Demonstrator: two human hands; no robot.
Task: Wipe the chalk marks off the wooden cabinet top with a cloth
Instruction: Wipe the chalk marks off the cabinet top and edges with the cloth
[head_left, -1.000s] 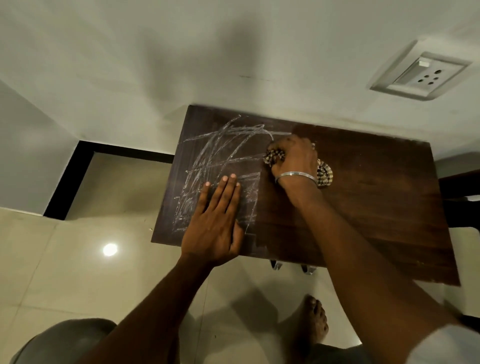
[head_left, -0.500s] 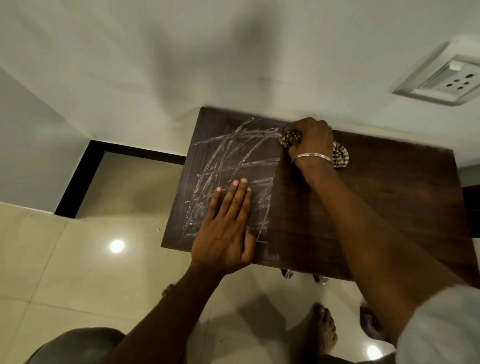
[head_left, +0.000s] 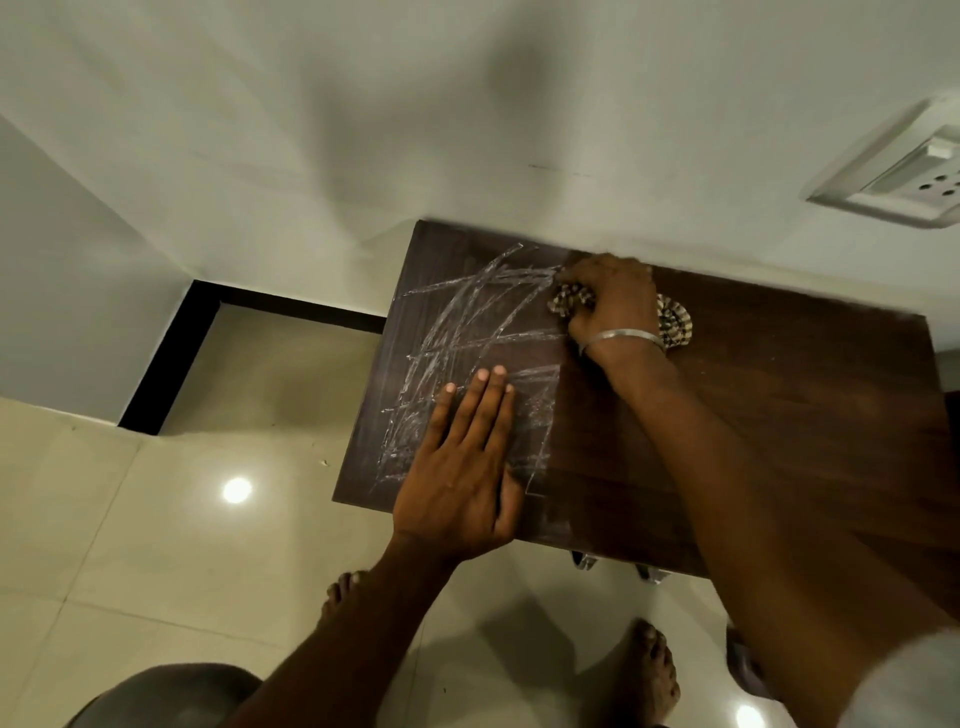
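1. The wooden cabinet top (head_left: 779, 441) fills the middle and right of the frame, its far edge against a pale wall (head_left: 363, 130).
2. White chalk marks (head_left: 467, 364) – crossing scribbled lines – cover the left part of the top; the right part shows bare dark wood grain.
3. The right hand (head_left: 613, 306), a metal bangle (head_left: 623, 336) on its wrist, is curled closed over a bunched patterned cloth (head_left: 672, 322) near the top's far edge, at the right border of the chalk. The cloth sticks out on both sides of the hand and rests on the wood.
4. The left hand (head_left: 462, 467) lies flat and open on the chalked area near the front edge, fingers together and pointing up the frame, holding nothing.
5. A wall socket plate (head_left: 898, 176) sits at the upper right.
6. Below the top, at the bottom of the frame – two bare feet on glossy beige floor tiles (head_left: 104, 519).
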